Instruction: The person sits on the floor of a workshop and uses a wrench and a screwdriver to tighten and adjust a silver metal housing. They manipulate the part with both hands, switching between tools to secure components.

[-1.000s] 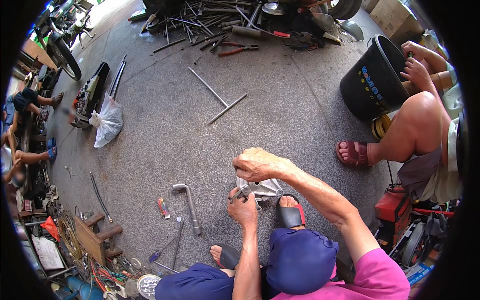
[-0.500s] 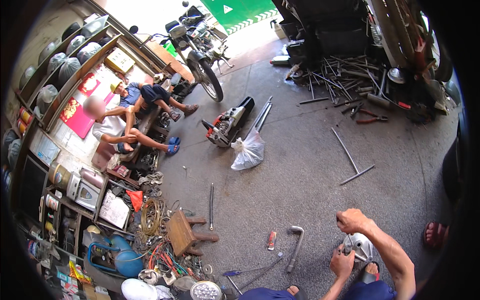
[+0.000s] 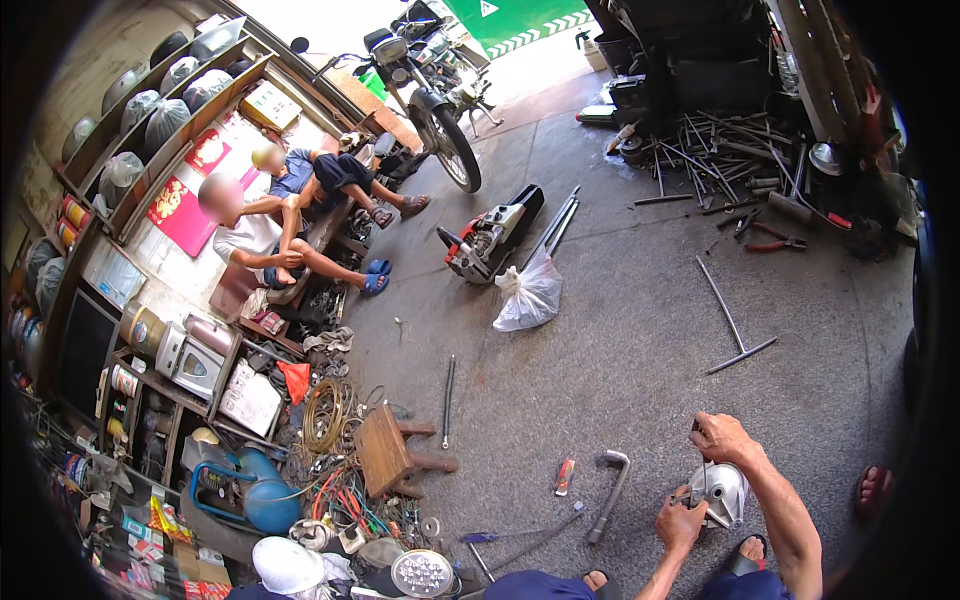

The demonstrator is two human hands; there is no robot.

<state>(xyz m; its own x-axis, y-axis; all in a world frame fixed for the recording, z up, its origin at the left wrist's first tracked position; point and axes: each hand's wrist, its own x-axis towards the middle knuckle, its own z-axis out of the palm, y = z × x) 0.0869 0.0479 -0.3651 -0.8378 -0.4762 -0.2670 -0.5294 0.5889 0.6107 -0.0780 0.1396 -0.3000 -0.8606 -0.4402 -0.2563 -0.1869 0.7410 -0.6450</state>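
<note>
A silver metal engine cover [image 3: 722,493] stands on the grey floor at the lower right, in front of my sandalled foot [image 3: 745,553]. My right hand [image 3: 722,438] is closed over a thin tool handle at the top of the cover. My left hand [image 3: 680,521] grips a small tool against the cover's left side. What sits under the fingers is hidden.
An L-shaped socket wrench [image 3: 610,494], a red-handled tool [image 3: 564,477] and a screwdriver [image 3: 520,535] lie left of my hands. A T-bar wrench [image 3: 735,329], white plastic bag [image 3: 528,294], chainsaw [image 3: 490,240], wooden stool [image 3: 390,450] and motorcycle [image 3: 430,90] stand farther off. Two people sit at the left.
The view has swung left and up from my hands toward the shop's shelves and seated people. Both hands stay on the metal cover.
</note>
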